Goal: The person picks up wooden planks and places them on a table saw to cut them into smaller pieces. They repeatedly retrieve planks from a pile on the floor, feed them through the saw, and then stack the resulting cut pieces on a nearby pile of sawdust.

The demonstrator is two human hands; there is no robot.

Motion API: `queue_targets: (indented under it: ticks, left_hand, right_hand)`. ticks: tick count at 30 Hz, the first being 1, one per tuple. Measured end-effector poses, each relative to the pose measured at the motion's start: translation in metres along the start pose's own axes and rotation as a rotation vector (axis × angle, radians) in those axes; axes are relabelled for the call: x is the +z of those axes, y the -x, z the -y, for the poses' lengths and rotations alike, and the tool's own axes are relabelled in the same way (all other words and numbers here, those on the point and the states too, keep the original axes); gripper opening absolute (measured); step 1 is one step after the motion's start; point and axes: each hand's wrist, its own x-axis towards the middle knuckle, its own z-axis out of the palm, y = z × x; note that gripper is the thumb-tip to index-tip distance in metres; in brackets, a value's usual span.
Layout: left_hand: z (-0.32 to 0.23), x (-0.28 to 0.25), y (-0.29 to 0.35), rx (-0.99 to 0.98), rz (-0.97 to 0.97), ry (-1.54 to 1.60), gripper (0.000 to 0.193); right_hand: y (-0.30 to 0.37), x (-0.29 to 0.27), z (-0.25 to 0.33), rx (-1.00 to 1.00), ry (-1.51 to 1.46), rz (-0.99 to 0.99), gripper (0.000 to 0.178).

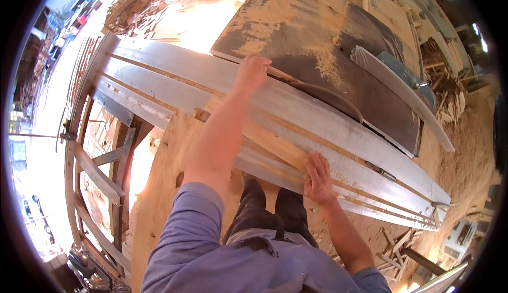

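My left hand (253, 72) reaches across the pale metal saw table (196, 73), its fingers closed around the near end of a thin wooden strip (283, 75). That strip runs along the slot toward a dark round saw blade (333, 100), which stands up through the table to the right of the hand. Lower down, my right hand (318, 179) grips the right end of a light wooden board (272, 142) with its fingers bent over the top. The board slants across the metal rails, and my left forearm covers its far left part.
Behind the blade lies a dark, sawdust-covered tabletop (296, 34) with a long curved fence (402, 92) on its right. A wide wooden slab (164, 182) extends beneath my left arm. A wooden frame (100, 171) stands at left. Scrap wood (450, 94) is piled at right.
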Motion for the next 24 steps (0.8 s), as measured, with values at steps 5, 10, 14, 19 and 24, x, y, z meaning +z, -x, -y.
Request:
queue_targets:
  ticks: [5,10,14,19,24]
  left_hand:
    - [0.016,-0.058,-0.016,0.011,0.072,-0.036,0.026]
    - [0.033,-0.147,0.003,-0.075,-0.014,0.033,0.022]
    - [0.042,-0.221,0.050,-0.257,-0.029,-0.011,0.033]
    - [0.063,-0.267,0.132,-0.305,-0.161,0.142,0.038]
    - [0.052,-0.312,0.242,-0.387,-0.114,0.469,0.022]
  right_hand:
    - [-0.004,-0.004,0.005,0.041,0.042,-0.019,0.055]
    - [-0.001,-0.002,0.003,-0.007,0.080,-0.045,0.055]
    - [0.008,0.009,0.016,0.045,0.070,-0.091,0.054]
    - [0.079,-0.018,0.067,0.269,-0.099,-0.047,0.053]
    - [0.180,-0.041,0.156,1.169,-1.427,-0.009,0.058]
